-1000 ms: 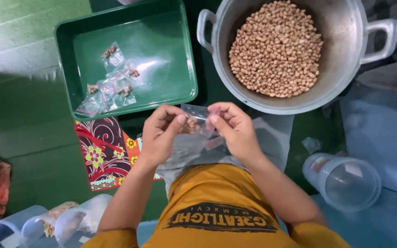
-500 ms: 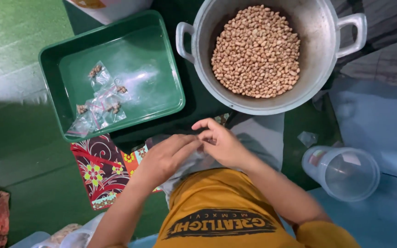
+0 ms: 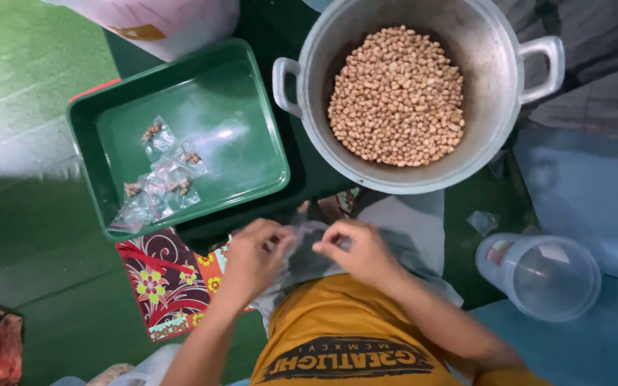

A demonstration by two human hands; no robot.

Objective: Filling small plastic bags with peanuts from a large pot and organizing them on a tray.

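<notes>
My left hand (image 3: 252, 259) and my right hand (image 3: 357, 251) are close together over my lap. Both pinch a small clear plastic bag (image 3: 300, 237) between their fingertips; what is in it is hard to make out. Straight ahead of the hands stands a large metal pot (image 3: 302, 118) full of peanuts (image 3: 396, 96). To the front left lies a green tray (image 3: 248, 139) holding several small clear bags of peanuts (image 3: 166, 179). A grey cloth (image 3: 413, 221) lies under my hands.
A clear plastic cup (image 3: 539, 276) lies on its side at the right on a blue surface. A red patterned cloth (image 3: 162, 282) lies left of my lap on green flooring. A pale plastic bag (image 3: 166, 21) sits beyond the tray.
My hands have come down from in front of the pot toward my lap, with the small bag still between them. The view has tilted so the pot and tray sit lower.
</notes>
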